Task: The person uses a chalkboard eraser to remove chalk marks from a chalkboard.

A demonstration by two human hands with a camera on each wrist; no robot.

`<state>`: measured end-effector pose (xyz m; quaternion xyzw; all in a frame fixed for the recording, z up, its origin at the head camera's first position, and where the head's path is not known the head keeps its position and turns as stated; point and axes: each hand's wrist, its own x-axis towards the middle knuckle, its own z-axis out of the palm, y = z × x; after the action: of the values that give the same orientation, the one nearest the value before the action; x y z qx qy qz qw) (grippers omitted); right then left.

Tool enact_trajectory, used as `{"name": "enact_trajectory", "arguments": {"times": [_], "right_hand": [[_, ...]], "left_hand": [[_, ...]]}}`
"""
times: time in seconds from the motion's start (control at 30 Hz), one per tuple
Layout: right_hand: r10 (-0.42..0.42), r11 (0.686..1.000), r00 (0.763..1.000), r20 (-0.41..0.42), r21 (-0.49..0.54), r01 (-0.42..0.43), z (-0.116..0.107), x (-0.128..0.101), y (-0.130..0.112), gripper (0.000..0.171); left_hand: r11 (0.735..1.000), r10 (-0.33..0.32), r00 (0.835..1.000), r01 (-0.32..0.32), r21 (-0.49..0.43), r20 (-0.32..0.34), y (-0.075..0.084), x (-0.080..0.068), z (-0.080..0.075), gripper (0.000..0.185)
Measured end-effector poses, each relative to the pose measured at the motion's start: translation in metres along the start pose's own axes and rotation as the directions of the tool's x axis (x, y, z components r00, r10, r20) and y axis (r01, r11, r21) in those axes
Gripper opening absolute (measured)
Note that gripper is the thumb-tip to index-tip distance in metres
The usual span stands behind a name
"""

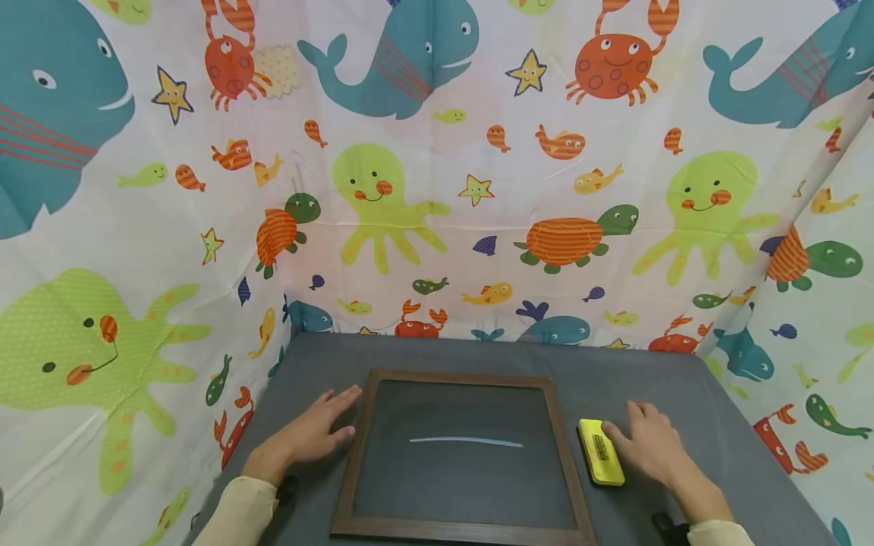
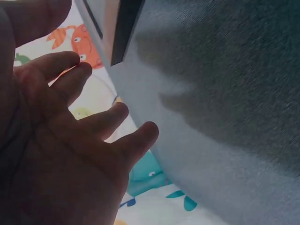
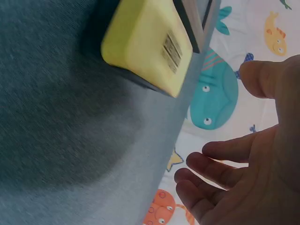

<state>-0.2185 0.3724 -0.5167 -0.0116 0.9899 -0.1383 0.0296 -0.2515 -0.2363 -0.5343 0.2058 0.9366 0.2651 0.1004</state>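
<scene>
Grey cloth covers the worktop (image 1: 614, 379), with a sea-creature curtain (image 1: 437, 189) hung close round it on three sides.

Nearest, two cream sleeves enter at the bottom edge of the head view. Between them lies a small chalkboard (image 1: 464, 462) in a dark wooden frame, flat on the cloth, one white chalk line (image 1: 466, 440) across its middle.

Left hand (image 1: 310, 434): palm down on the cloth just left of the frame, fingers straight and spread, tips at or near the frame's left edge; touching or not, cannot tell. Grip released, holds nothing. Left wrist view shows the spread fingers (image 2: 101, 124) clear of the cloth, frame corner beyond.

Right hand (image 1: 649, 444): flat on the cloth just right of a yellow eraser (image 1: 601, 451), fingers relaxed, thumb side right beside the eraser. Grip released, nothing held. Right wrist view shows the eraser (image 3: 147, 42) lying on the cloth next to the frame, barcode label up, fingers (image 3: 213, 168) apart from it.

Farther back: bare grey cloth, then the curtain's whales, crabs, turtles and octopuses.
</scene>
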Motion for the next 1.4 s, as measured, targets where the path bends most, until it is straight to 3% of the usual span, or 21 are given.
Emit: {"name": "enact_trajectory", "arguments": {"times": [0.3,0.47,0.7,0.83,1.13,1.4], "right_hand": [[0.022,1.0,0.996,0.083,0.009,-0.023,0.017,-0.003,-0.009,0.096],[0.035,0.999,0.996,0.079,0.027,-0.038,0.028,-0.005,-0.015,0.099],[0.089,0.991,0.993,0.083,0.092,-0.097,0.04,-0.007,-0.021,0.1],[0.107,0.989,0.992,0.068,0.094,-0.113,0.042,-0.007,-0.023,0.096],[0.147,0.986,0.988,0.05,0.07,-0.151,0.037,-0.003,-0.026,0.086],[0.124,0.99,0.992,-0.032,0.066,-0.121,0.006,0.0,-0.039,0.082]], "left_hand": [[1.0,-0.007,0.999,0.008,-0.022,0.053,0.001,-0.001,0.009,0.074],[1.0,-0.021,0.998,0.022,-0.012,0.065,0.001,-0.001,0.015,0.075],[1.0,0.026,0.996,-0.025,-0.013,0.083,-0.001,-0.001,0.019,0.075],[0.999,0.024,0.996,-0.022,-0.023,0.086,0.0,-0.001,0.019,0.075],[1.0,0.014,0.996,-0.012,-0.02,0.092,-0.001,-0.001,0.021,0.075],[1.0,-0.006,0.996,0.008,-0.028,0.094,-0.002,0.0,0.02,0.076]]}}
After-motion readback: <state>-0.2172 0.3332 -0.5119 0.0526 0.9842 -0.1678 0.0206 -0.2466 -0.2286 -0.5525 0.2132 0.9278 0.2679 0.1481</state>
